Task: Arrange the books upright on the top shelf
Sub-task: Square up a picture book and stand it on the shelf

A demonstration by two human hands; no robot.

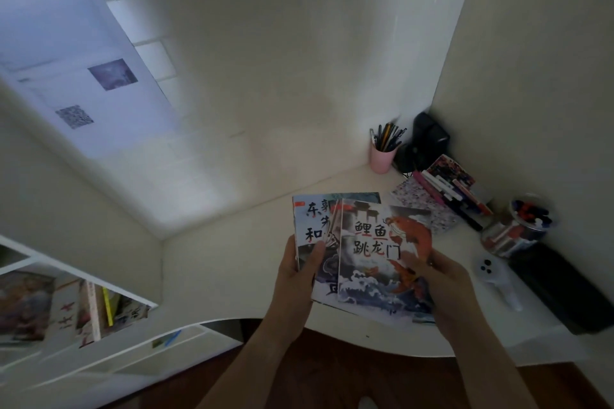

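Observation:
I hold a fanned stack of thin picture books above the white desk (pixel 232 262). The front book (pixel 382 259) shows a red carp over waves; behind it, to the left, lies a blue-grey book (pixel 312 219) with black characters. My left hand (pixel 300 267) grips the stack's left edge, thumb on the covers. My right hand (pixel 445 279) clasps the right edge of the carp book. A white shelf unit (pixel 83 302) at lower left holds several upright books.
A pink pen cup (pixel 382 156) and a black device (pixel 428 139) stand in the desk's far corner. A row of leaning books (pixel 448 192) lies on a floral notebook. A jar of small items (pixel 518 226), a white controller (pixel 498 279) and a black box (pixel 564 289) sit at right.

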